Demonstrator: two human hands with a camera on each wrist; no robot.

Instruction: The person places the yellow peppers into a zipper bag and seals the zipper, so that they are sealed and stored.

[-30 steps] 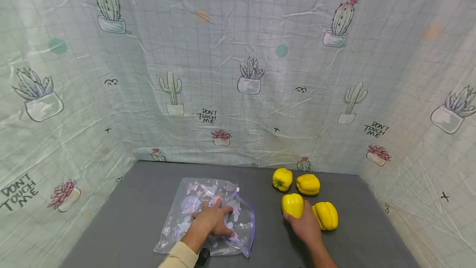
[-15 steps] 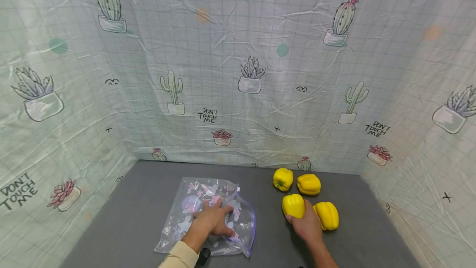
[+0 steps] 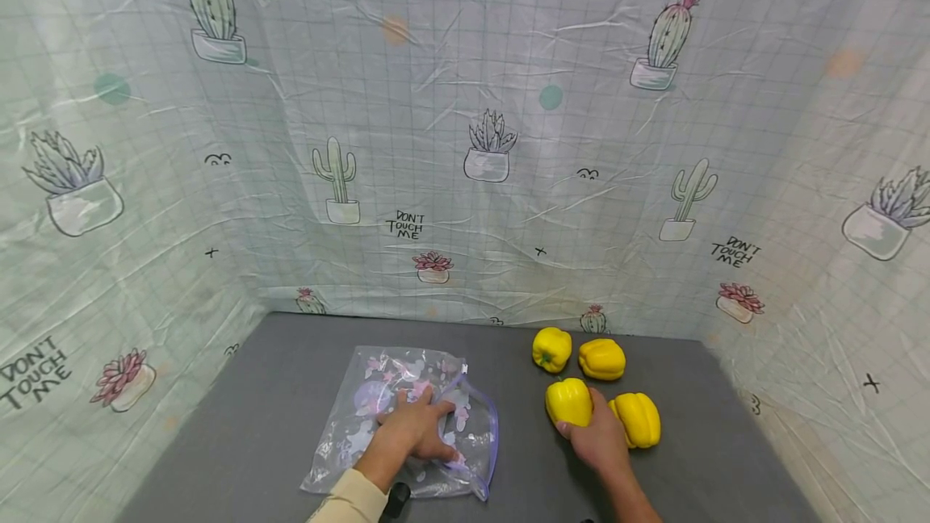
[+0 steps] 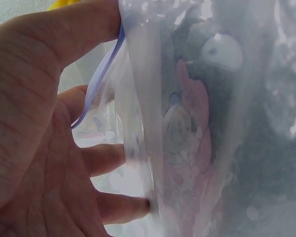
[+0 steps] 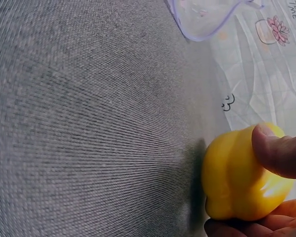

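A clear zip bag [image 3: 363,442] with a pink and white print and a purple edge lies flat on the dark table. My left hand [image 3: 416,428] rests on it with the fingers spread. In the left wrist view, its thumb and fingertips touch the plastic [image 4: 187,123]. My right hand [image 3: 601,436] grips a yellow bell pepper [image 3: 568,402] to the right of the bag. The right wrist view has the thumb on one side of this pepper [image 5: 237,173] and fingers under the other, close to the tabletop. Whether it touches the table, I cannot tell.
Three other yellow peppers stand nearby: one at the back [image 3: 552,349], one behind to the right [image 3: 602,359], and one right beside my right hand [image 3: 638,420]. The grey table [image 3: 254,410] meets a cactus-print curtain [image 3: 436,184] at the back and sides.
My right hand and the pepper it holds have shifted very slightly left, towards the bag. The left hand, the bag and the other peppers have stayed where they were.
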